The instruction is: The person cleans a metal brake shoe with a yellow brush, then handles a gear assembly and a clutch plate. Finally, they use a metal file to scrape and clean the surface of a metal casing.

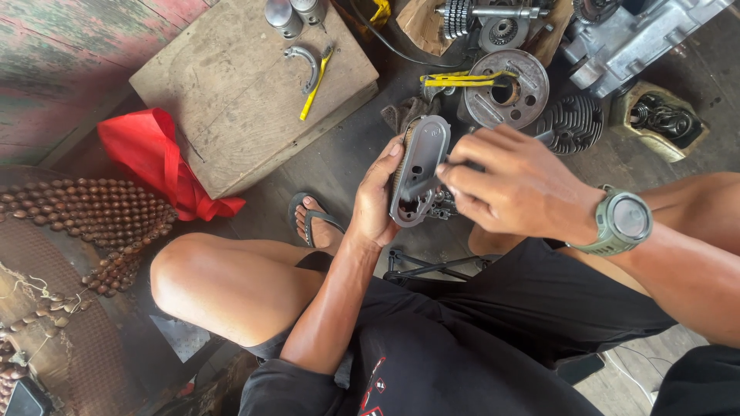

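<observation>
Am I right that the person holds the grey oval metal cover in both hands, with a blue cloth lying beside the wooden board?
Not quite: the cloth beside the wooden board is red, not blue, as the head view shows. The left hand and right hand do hold the grey oval metal cover.

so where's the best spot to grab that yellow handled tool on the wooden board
Probably the yellow handle of the tool, at its lower free end, reaching from above. It lies flat on the wooden board with bare wood beside it there, while its upper end sits close against a curved metal piece.
</observation>
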